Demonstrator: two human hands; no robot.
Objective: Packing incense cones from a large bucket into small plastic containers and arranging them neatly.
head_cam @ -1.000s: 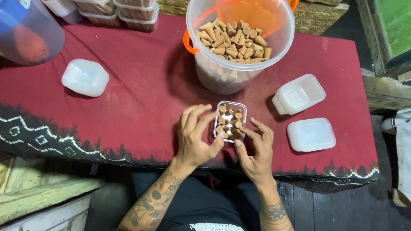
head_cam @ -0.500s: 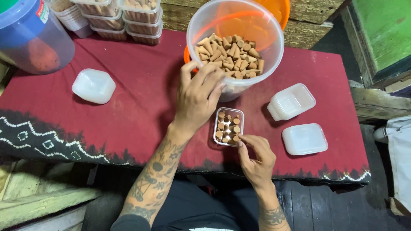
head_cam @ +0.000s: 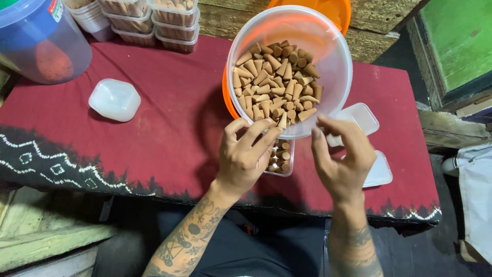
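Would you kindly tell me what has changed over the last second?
Both hands left the small tray. The left hand reached up to the big tub of cones and came back down; the right hand rose, open. The tray, lids and red cloth stayed put.

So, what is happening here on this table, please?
A person sits at a table with a red cloth. The left hand holds a tan cone at the rim of a big clear tub full of such cones. The right hand hovers open beside it. Under the hands lies a small clear box, partly filled with cones. Lids and filled boxes lie around.
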